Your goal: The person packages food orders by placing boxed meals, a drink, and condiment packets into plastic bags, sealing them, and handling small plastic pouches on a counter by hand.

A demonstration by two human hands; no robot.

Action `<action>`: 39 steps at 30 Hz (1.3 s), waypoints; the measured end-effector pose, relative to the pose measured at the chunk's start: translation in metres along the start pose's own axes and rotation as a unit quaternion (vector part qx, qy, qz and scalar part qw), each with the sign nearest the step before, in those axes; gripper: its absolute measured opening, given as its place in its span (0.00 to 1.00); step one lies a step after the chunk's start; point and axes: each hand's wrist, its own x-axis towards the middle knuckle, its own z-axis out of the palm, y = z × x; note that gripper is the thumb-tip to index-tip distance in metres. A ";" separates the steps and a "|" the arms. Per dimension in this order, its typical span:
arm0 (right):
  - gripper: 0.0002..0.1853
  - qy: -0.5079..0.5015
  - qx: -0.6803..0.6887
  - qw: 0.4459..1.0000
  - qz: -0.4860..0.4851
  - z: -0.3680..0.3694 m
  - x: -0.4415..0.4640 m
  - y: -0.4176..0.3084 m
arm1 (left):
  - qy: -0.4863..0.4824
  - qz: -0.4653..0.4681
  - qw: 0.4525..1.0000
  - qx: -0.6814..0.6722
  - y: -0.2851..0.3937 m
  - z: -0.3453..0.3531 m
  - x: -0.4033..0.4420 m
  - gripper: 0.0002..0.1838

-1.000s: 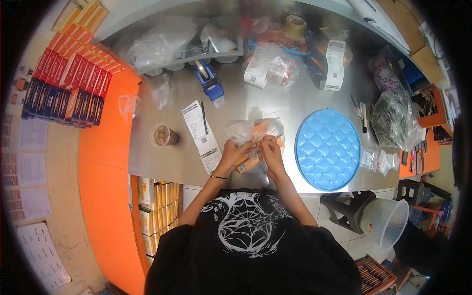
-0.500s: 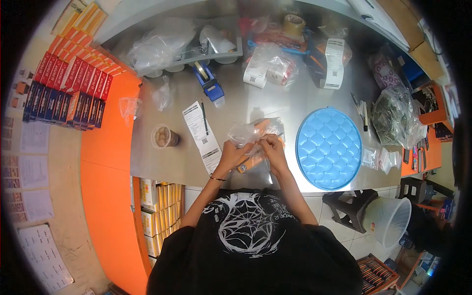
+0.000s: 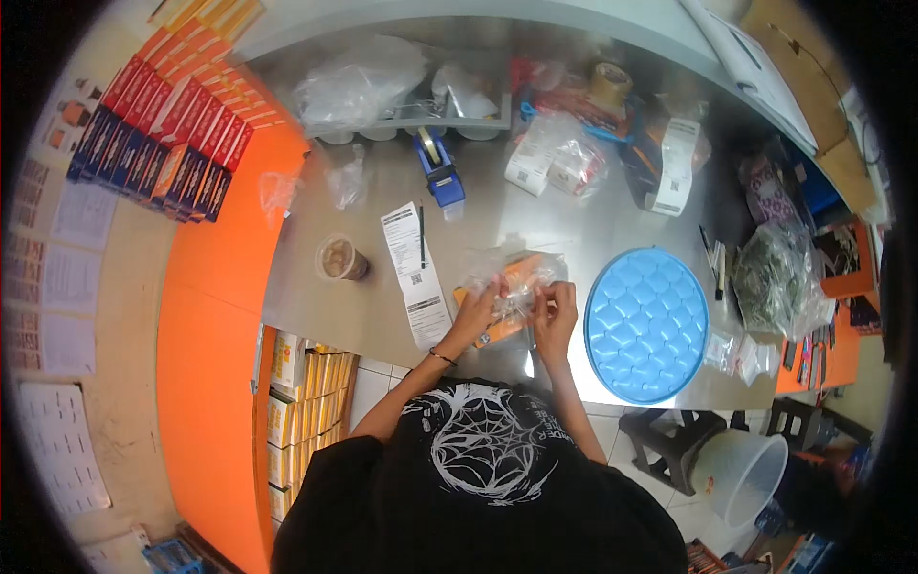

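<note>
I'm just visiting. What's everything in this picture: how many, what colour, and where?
Table: one, silvery, centre
Package: one, orange under clear plastic, front of table
Paper strip: one, white, left of package
Pencil or pen: one, dark, on paper strip
Cup: one, brown inside, left of strip
Tape dispenser: one, blue, beyond strip
Quilted disc: one, blue, right of package
Labelled bags: two, clear, back
Tape roll: one, tan, back
Tray: one, grey, back left
Small boxes: many, red, navy, orange, far left
Cabinet: one, orange, left
Bin: one, whitish, lower right
Stool: one, black, beside bin
Other clutter: uncounted, mixed, right side
Shirt: one, black, bottom centre
Left hand: one, bare, at package
Right hand: one, bare, at package
</note>
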 end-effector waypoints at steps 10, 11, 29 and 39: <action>0.05 0.014 -0.024 0.999 -0.021 -0.002 -0.009 -0.003 | 0.020 0.184 0.927 0.326 0.007 0.022 -0.003 0.25; 0.05 0.035 -0.039 0.998 -0.040 -0.001 -0.009 -0.002 | 0.043 0.211 0.908 0.359 0.004 0.024 -0.003 0.25; 0.08 0.109 -0.152 0.982 -0.024 -0.049 0.066 -0.054 | -0.015 0.336 0.864 0.376 0.126 -0.208 0.077 0.11; 0.07 -0.322 -0.063 0.934 -0.143 0.304 0.162 -0.236 | 0.116 0.409 0.633 0.646 0.191 -0.439 0.311 0.18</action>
